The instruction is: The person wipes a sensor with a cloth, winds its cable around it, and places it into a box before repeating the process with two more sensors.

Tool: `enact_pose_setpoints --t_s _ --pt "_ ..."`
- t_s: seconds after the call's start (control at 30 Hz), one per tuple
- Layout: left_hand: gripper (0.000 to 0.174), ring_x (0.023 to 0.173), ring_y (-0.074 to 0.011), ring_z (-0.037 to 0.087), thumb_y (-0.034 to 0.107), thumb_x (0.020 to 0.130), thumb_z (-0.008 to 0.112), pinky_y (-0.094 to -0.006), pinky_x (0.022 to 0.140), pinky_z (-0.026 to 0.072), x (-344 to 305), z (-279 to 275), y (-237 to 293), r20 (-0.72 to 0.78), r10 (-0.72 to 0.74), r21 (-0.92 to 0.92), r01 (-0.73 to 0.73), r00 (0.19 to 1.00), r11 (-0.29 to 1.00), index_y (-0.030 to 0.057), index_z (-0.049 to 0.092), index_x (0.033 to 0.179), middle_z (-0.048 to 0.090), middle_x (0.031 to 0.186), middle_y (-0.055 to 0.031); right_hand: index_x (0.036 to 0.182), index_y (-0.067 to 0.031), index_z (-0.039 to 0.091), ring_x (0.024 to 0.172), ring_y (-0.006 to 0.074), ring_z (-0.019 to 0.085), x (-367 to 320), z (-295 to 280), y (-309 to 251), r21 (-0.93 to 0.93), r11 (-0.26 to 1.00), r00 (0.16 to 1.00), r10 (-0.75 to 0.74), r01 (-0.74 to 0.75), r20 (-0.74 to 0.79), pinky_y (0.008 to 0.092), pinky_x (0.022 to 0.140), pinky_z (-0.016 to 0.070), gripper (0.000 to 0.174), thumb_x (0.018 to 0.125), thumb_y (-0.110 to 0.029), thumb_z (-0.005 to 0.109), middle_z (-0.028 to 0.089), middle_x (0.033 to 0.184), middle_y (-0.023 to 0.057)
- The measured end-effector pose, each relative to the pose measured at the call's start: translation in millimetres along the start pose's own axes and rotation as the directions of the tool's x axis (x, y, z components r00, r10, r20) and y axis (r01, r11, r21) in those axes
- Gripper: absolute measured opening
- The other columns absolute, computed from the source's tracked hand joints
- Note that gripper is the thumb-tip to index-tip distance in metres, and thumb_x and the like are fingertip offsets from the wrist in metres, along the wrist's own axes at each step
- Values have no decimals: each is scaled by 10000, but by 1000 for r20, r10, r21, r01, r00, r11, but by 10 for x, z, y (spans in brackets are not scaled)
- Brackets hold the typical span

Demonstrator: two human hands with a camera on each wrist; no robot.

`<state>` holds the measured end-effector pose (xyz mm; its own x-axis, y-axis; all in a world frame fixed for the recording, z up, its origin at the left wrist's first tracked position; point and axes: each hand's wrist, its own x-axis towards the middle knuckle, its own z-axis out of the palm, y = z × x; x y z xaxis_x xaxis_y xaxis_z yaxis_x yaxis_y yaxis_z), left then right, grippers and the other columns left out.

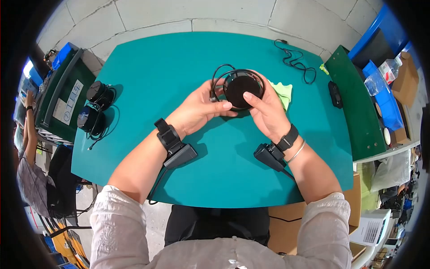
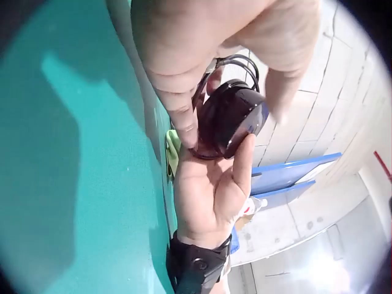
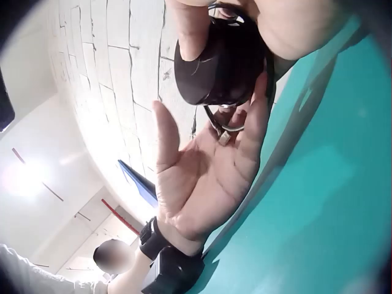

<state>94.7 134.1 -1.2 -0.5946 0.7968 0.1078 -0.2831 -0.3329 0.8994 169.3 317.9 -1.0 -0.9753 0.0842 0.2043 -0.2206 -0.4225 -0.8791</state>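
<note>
Both hands hold a round black puck-shaped device (image 1: 242, 91) with a glossy rim above the table. My right hand (image 1: 268, 110) grips it from the side, thumb pressed on the flat dark face. A thin black cable (image 1: 218, 71) loops round the device's edge and out toward the left. My left hand (image 1: 199, 107) has its fingers curled about the cable at the device's left side, its thumb tip near the rim. Against those fingers lies the cable's small plug (image 3: 225, 138). In the left wrist view the device (image 2: 229, 119) is tilted, with the right hand (image 2: 211, 196) beneath it.
Two similar black devices (image 1: 99, 95) with cables stand on the green table (image 1: 201, 170) at left. A light green cloth (image 1: 283, 93) lies behind my right hand. Farther back right are a loose black cable (image 1: 293, 60) and a small black object (image 1: 334, 94). Green panels flank the table.
</note>
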Motion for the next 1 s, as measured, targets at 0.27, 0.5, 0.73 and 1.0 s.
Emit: enact_pose_setpoints --t_s 0.27,0.5,0.73,1.0 --pt "378 694 -191 658 152 901 683 -282 581 508 -65 -90 109 -200 -72 -21 69 977 997 9 555 1226 612 916 -62 1365 -19 405 1212 172 500 -34 44 -24 -287 958 998 11 7 61 346 1056 395 550 890 -97 671 531 1293 88" --pt "346 609 -123 602 227 914 672 -246 543 470 -50 -208 129 -157 -77 -52 70 985 996 14 596 1175 612 848 -39 1411 4 400 1101 159 575 -54 17 -45 -270 961 994 81 -58 75 319 912 512 564 915 -115 642 566 1254 88" --pt "612 1060 -123 555 244 902 674 -273 763 486 4 -145 81 -61 29 -38 -31 998 999 81 400 1424 554 1223 -47 1391 4 426 990 162 626 -29 -72 -4 50 989 986 131 -137 103 313 838 557 467 979 -168 563 597 1205 82" --pt "580 1265 -248 489 143 893 672 -443 1012 480 -32 -49 77 -5 15 -159 -16 1000 987 94 393 1399 482 1360 -106 1349 -24 486 966 161 613 -87 -10 -9 -308 948 992 107 -81 68 322 854 524 438 1029 -320 453 611 1154 82"
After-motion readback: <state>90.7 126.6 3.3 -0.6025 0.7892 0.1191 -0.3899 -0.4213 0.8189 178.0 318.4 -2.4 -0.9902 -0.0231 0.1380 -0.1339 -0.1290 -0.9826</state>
